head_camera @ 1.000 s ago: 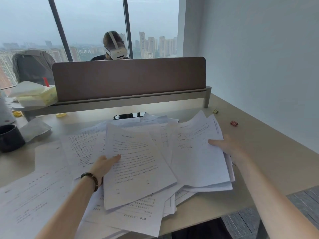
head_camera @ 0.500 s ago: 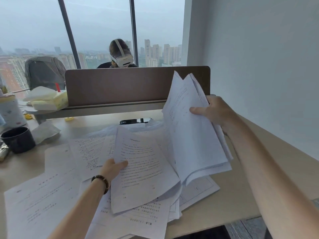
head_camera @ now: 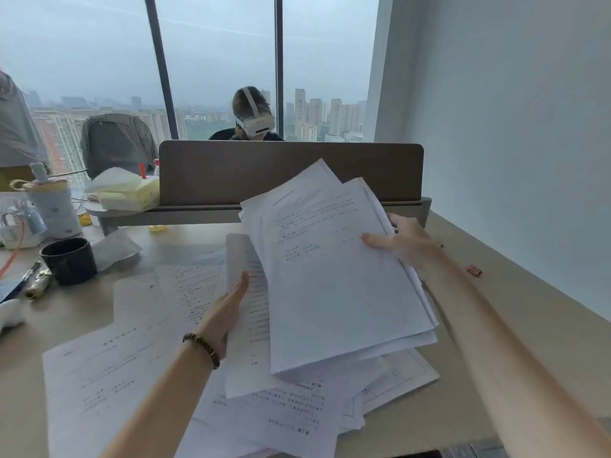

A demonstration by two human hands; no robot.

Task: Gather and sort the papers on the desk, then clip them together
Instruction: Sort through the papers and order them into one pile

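While the fingers (head_camera: 375, 241) of the right hand (head_camera: 408, 242) are pinching the raised sheaf of papers (head_camera: 337, 279) at its right edge, thumb on top, the left hand (head_camera: 224, 309) is pressing a curling single sheet (head_camera: 246, 312) against it, fingers together. Loose sheets (head_camera: 109, 368) are lying scattered toward the desk's (head_camera: 529, 328) near-left corner. Being light, limp and slippery, paper probably needs gripping along an edge. A red clip (head_camera: 475, 270) is waiting near the right edge.

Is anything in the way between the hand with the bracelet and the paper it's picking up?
No. The left hand is already touching the curled sheet and lifting its edge. The stack held up by the right hand hangs just to the right and overlaps that sheet, but it doesn't block the grip.
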